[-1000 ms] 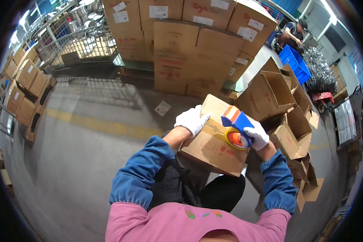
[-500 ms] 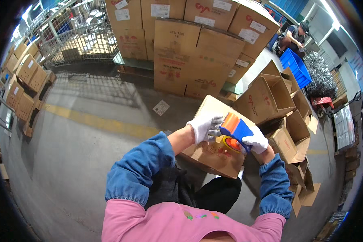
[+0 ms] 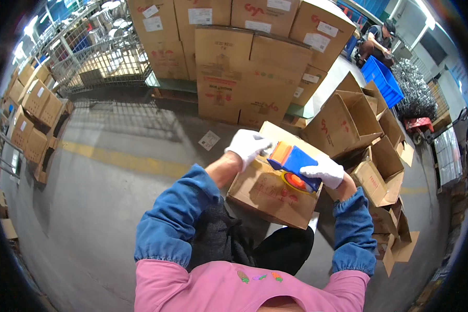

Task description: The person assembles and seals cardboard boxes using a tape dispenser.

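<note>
A carton (image 3: 268, 195) stands in front of my legs. Above its top, my right hand (image 3: 325, 171), in a white glove, grips a blue tape dispenser (image 3: 300, 162) with an orange front end and a round orange-and-yellow part below. My left hand (image 3: 248, 147), gloved too, is over the carton's far left part, just left of the dispenser's orange end. Its fingers are bent and drawn together; whatever lies between them is hidden.
Open cartons (image 3: 343, 122) lie piled to the right. Beyond my carton rises a stack of closed cartons (image 3: 223, 78). A paper label (image 3: 209, 140) lies on the floor. Far right, a person (image 3: 377, 44) sits by a blue crate (image 3: 381, 80). A wire cage (image 3: 99, 57) stands far left.
My left hand has moved left and up, away from the dispenser, and its fingers have closed. The dispenser, still in my right hand, has tilted and dropped slightly leftward.
</note>
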`<state>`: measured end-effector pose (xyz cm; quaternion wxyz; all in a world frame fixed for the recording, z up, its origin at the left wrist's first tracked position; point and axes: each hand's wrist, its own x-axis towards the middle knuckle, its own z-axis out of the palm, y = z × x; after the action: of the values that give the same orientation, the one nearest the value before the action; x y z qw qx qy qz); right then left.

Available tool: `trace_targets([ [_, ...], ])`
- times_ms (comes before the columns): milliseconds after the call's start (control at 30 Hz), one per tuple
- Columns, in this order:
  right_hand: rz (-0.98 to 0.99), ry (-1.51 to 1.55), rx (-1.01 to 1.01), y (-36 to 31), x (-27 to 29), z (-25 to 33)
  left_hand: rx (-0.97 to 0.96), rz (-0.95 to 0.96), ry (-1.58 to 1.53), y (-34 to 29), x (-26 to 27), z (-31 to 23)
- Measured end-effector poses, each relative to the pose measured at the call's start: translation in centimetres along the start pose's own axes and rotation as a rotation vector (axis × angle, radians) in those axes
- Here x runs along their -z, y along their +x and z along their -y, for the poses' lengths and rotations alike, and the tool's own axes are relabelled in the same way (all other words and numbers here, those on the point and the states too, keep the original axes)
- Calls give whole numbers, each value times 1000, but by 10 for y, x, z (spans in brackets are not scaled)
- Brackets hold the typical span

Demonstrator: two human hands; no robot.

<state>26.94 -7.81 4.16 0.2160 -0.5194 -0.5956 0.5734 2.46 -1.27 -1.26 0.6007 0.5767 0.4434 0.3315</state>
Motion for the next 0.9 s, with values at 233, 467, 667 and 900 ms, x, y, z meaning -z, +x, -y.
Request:
trace_targets([
  [233,33,378,2,-9,4,-15,224,-241,-157,3,104,29],
  [467,27,165,-3,-3,2,-7,264,-256,-101,4,102,51],
  [667,21,-11,-33,1,-3,11,291,-229,-126,-4,108,76],
  [900,32,-89,-23,5,-5,18,330,-107,-198,-4,61,125],
])
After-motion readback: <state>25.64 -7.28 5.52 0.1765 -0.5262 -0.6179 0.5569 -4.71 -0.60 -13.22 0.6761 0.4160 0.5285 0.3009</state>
